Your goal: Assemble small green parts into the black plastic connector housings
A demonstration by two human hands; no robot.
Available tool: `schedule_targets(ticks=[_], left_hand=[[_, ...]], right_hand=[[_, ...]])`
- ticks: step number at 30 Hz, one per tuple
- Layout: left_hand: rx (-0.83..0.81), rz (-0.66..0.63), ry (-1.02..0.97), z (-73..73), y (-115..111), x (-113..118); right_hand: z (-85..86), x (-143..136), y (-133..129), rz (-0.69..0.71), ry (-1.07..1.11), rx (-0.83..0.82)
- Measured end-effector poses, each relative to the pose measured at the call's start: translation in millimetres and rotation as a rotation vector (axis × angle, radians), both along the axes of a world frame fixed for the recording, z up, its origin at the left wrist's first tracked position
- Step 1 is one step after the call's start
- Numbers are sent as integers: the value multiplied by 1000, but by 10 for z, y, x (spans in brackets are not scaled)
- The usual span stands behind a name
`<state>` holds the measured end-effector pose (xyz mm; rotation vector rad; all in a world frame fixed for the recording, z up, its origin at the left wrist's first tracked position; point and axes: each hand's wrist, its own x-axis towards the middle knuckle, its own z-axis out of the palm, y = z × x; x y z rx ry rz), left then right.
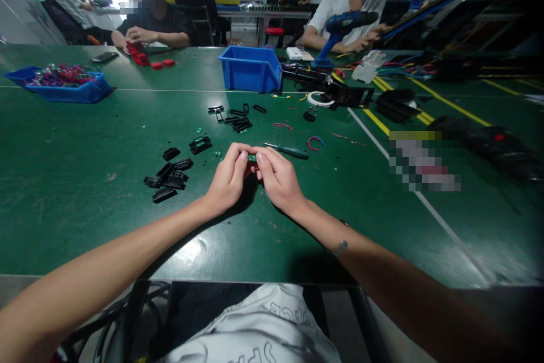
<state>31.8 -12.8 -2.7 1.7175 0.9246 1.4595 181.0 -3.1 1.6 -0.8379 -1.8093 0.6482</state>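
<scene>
Between my fingertips is a small green circuit board, mostly covered by the fingers. My left hand pinches its left end, and my right hand grips the right end. Both hands are held together just above the green table. Right behind my right hand lies a screwdriver with a green handle. Left of my left hand is a loose pile of black plastic housings. Another black housing with green inside sits a little farther back.
Black frames lie mid-table, before a blue bin. A blue tray of wires stands far left. A blue power drill stands at the back right, near cables and tools. Across the table, one person handles red blocks.
</scene>
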Motion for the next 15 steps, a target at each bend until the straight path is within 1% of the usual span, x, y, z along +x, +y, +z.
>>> schedule_targets(ticks=[7, 12, 15], left_hand=[[18, 34, 39, 15, -7, 1], [34, 88, 93, -4, -18, 9], [47, 100, 84, -14, -28, 19]], right_hand=[[-6, -28, 5, -21, -23, 41], [-19, -55, -3, -41, -31, 54], [-8, -72, -25, -48, -12, 56]])
